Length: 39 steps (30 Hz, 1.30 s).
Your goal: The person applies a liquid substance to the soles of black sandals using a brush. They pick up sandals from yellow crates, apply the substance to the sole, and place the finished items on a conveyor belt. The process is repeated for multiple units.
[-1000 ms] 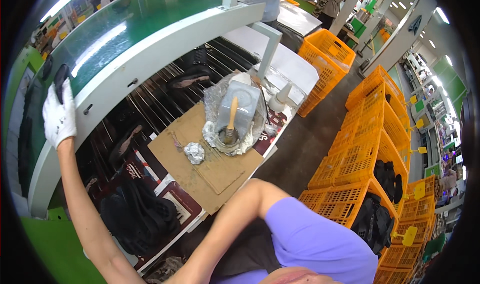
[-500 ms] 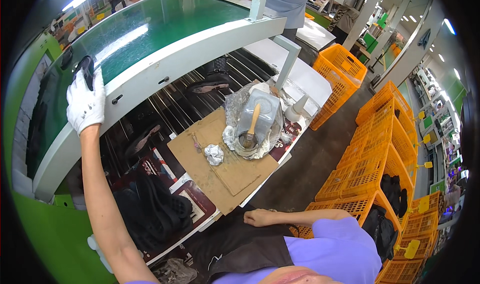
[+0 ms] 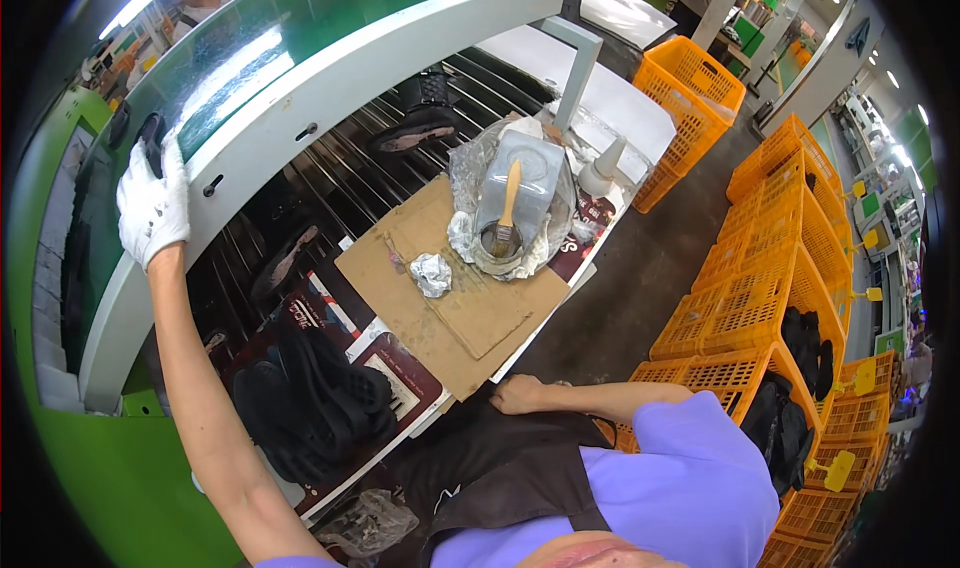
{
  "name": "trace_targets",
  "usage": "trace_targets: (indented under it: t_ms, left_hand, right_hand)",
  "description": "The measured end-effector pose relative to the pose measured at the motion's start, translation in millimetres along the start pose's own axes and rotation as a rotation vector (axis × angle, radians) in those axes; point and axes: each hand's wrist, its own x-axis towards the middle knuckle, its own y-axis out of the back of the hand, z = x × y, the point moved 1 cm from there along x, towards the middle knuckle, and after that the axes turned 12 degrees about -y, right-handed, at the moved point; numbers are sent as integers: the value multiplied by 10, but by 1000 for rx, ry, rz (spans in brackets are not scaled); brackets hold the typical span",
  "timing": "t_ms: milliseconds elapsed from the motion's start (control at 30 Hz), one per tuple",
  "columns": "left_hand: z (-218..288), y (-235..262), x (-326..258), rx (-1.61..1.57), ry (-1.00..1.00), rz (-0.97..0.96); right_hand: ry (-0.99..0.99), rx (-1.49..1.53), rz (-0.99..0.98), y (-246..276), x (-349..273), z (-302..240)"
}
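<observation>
My left hand (image 3: 153,208), in a white glove, reaches over the pale frame rail onto the green conveyor belt. Its fingers are around the near end of a black shoe (image 3: 151,136), most of which they hide. Bare and curled into a loose fist, my right hand (image 3: 515,395) rests beside the table's front edge, with nothing visible in it. On a cardboard sheet (image 3: 470,318) stand a plastic-wrapped container (image 3: 525,173) and a brush (image 3: 511,208) with its bristles down in a cup. A crumpled foil-like ball (image 3: 431,275) lies nearby.
Black soles (image 3: 315,398) are heaped at the table's left. Shoes, one a black shoe (image 3: 415,133), sit on the roller rack beneath the rail. A white nozzle bottle (image 3: 602,168) stands at the table's right. Orange crates (image 3: 745,308) line the right side.
The view has shifted, so the bench and crates sit differently in the picture. My left hand stays at the black shoe on the belt; my right fist remains by the table edge.
</observation>
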Motion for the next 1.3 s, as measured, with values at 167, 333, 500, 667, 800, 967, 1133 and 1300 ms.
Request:
trace_targets:
  t_ms: [167,333,500,667,800,967,1133,1300]
  left_hand:
    - [-27,-38,19,-1,-4,5]
    - [4,-34,19,72,-82,99]
    - [93,28,-114,90,-288,483]
    - [129,27,-232,93,-405,439]
    - [130,7,-234,71,-384,369]
    - [143,4,-228,69,-345,312]
    - [200,25,-203,20,-349,338]
    - [219,47,-182,75,-338,301]
  right_hand:
    - [59,22,46,-16,-9,7]
    - [21,74,47,-15,-21,17]
    - [7,108,46,-66,50,104]
    - [44,99,73,-133,256,247]
    - [-10,145,1,-165,344,369]
    - [86,220,92,-194,390,392]
    - [-56,205,17,-93,363,336]
    - [-266,128,-57,272,6,237]
